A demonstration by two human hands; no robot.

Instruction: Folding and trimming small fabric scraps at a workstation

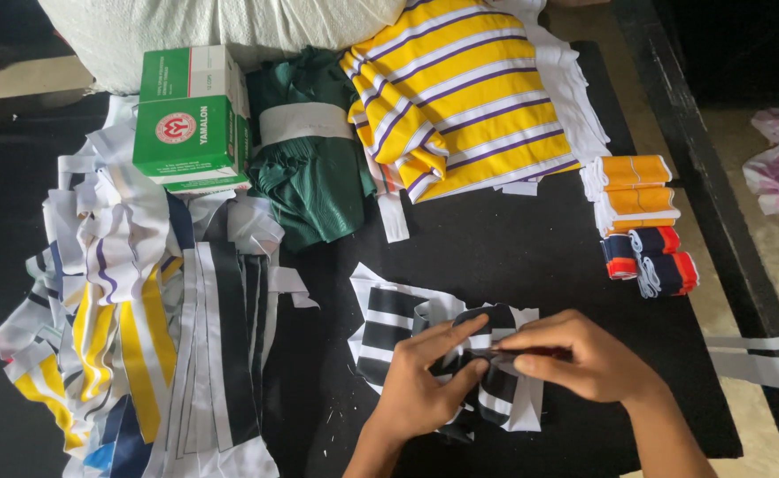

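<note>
Pinching a black-and-white striped collar piece [496, 354] between both hands, I work at the near centre of the black worktop [513, 248]. My left hand [425, 385] has its grip closed on the piece, thumb and forefinger extended toward the right across the fabric. My right hand [584, 354] has its grip closed on the same piece from the opposite side, fingertips meeting those of the left over a dark fold. Whether a small tool sits under the right fingers I cannot tell.

Procedure, as I judge it: keep both grips close together so the fabric between them stays taut; keep the stripes aligned along the fold; let the loose ends rest flat on the worktop rather than hang.

Pose: both forearms enter from the near edge and converge. The left wrist is straight, palm down. The right wrist is bent inward, knuckles up, hand arched over the piece.

Surroundings: a heap of striped strips [132, 327] lies to the left, a green box [193, 119] and a green bundle [305, 159] beyond it, yellow striped fabric [460, 88] at the far centre, and rolled orange and navy bundles [642, 221] to the right, well apart from my hands.
</note>
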